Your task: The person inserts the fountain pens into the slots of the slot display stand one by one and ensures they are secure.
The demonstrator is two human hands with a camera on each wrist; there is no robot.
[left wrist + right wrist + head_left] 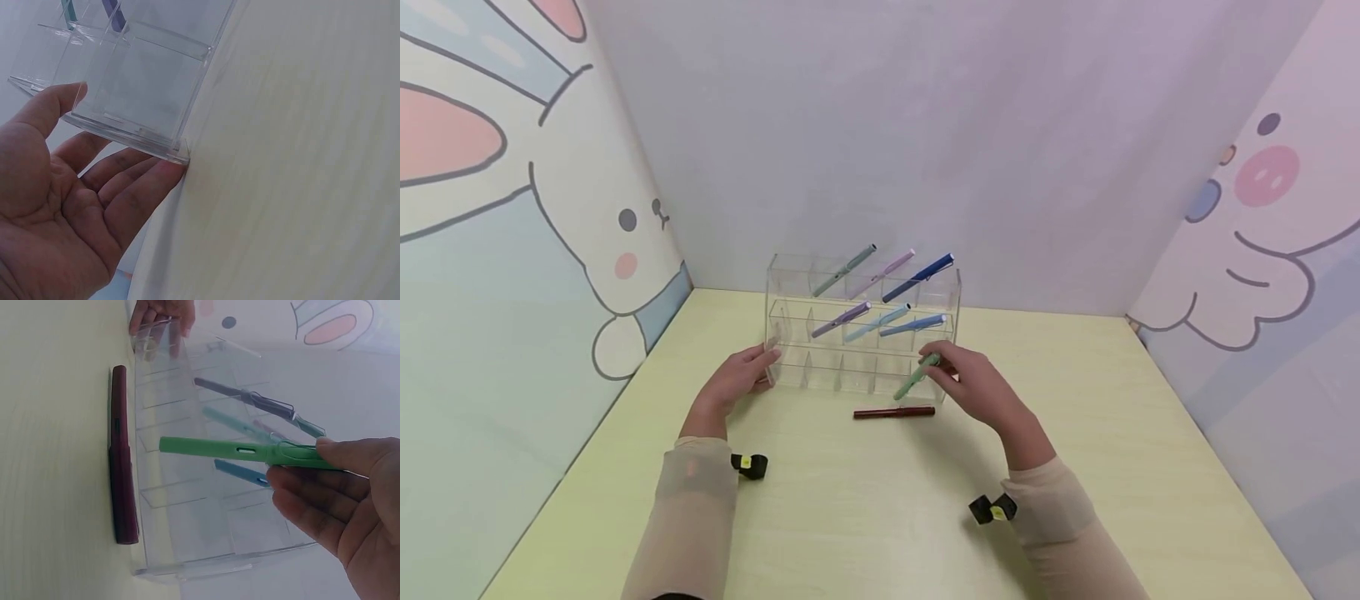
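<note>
A clear acrylic pen rack (pixel 790 377) with three tiers of compartments stands on the table. At its left end my left hand (pixel 737 379) holds the side panel; the left wrist view shows the thumb on one side and fingertips (pixel 172 172) at the lower corner. My right hand (pixel 977 383) pinches a green fountain pen (pixel 212 449) by its capped end between thumb and fingers. That pen slants, its free end pointing down and left, over the right part of the bottom tier. A dark red pen (pixel 895 412) lies on the table along the rack's front.
Leaning in the middle tier are a purple pen (pixel 841 320), a light blue pen (pixel 877 322) and a blue pen (pixel 913 325). The top tier holds a grey-green pen (pixel 845 270), a lilac pen (pixel 882 273) and a dark blue pen (pixel 918 277). Curtained walls (pixel 910 150) enclose the table.
</note>
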